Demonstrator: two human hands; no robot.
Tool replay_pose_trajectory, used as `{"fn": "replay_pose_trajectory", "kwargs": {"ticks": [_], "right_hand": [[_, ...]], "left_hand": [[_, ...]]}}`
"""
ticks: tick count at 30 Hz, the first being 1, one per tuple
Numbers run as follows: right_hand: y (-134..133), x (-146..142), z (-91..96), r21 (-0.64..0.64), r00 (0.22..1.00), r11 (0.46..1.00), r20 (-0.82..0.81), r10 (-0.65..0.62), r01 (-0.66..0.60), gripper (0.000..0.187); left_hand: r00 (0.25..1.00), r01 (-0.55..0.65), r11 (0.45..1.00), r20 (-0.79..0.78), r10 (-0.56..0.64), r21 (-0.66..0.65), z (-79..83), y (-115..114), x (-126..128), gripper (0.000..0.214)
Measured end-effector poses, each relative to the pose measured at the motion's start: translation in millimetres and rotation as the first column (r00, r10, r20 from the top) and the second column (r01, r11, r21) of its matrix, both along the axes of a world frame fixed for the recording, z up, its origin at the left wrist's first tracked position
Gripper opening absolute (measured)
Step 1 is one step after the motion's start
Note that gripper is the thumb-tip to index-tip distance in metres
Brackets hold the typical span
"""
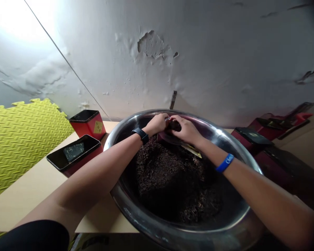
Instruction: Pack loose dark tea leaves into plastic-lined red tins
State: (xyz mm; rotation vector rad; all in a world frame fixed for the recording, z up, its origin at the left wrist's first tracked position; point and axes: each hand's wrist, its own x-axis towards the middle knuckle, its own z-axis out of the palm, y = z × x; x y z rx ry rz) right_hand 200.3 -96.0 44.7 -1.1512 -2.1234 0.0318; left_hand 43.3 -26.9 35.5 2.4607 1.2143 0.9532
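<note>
A large metal basin (240,150) holds a heap of dark loose leaves that look like tea (159,170). At its far side, both hands are on a dark red container (163,137), mostly covered by them and lying against the heap. My left hand (158,123), with a black watch at the wrist, is closed with its fingertips pinched at a shiny, clear edge at the container's mouth. My right hand (185,129), with a blue wristband, curls around the mouth's other side. A yellow-edged piece (192,151) shows below the right hand.
Left of the basin, a red tin with a black lid (87,125) and another dark-lidded tin (74,153) stand on the light wooden table (23,198). More red tins (253,136) stand at right. Behind are yellow foam mats (28,129) and a peeling wall (211,62).
</note>
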Motion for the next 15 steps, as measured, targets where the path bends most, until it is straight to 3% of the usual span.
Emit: {"fn": "replay_pose_trajectory", "kwargs": {"ticks": [3, 5, 7, 9, 11, 13, 15], "right_hand": [[3.7, 2.5, -8.3, 0.061, 0.994, 0.998, 0.111, -0.008, 0.001, 0.039], [1.4, 4.9, -9.7, 0.105, 0.988, 0.991, 0.120, -0.101, 0.089, 0.031], [-3.6, 7.5, -9.2, 0.093, 0.963, 0.975, 0.166, -0.214, 0.200, 0.039], [-11.5, 6.5, -9.2, 0.073, 0.943, 0.969, 0.222, -0.247, 0.237, 0.046], [-22.0, -1.8, -13.2, 0.038, 0.958, 0.990, 0.250, -0.144, 0.139, 0.045], [-32.8, -17.7, -24.0, -0.089, 0.951, 0.993, 0.292, 0.100, -0.077, 0.039], [-41.7, -36.4, -41.2, -0.286, 0.883, 0.921, 0.311, 0.351, -0.265, 0.039]], "left_hand": [[1.000, -0.014, 1.000, 0.024, 0.014, 0.009, 0.3, -1.9, 0.3, 0.023], [1.000, 0.006, 1.000, 0.023, -0.006, -0.007, 0.7, -4.3, 0.8, 0.022], [1.000, 0.003, 1.000, 0.016, -0.003, -0.030, 1.0, -7.3, 2.2, 0.023], [1.000, -0.014, 0.999, 0.010, 0.014, -0.030, 1.1, -9.9, 3.7, 0.023], [1.000, -0.030, 0.999, 0.004, 0.030, -0.016, 1.3, -11.3, 4.4, 0.023], [0.999, -0.040, 0.999, -0.001, 0.040, -0.021, 1.5, -11.6, 3.9, 0.025], [0.999, -0.046, 0.998, -0.004, 0.045, -0.034, 1.8, -11.3, 2.5, 0.027]]}}
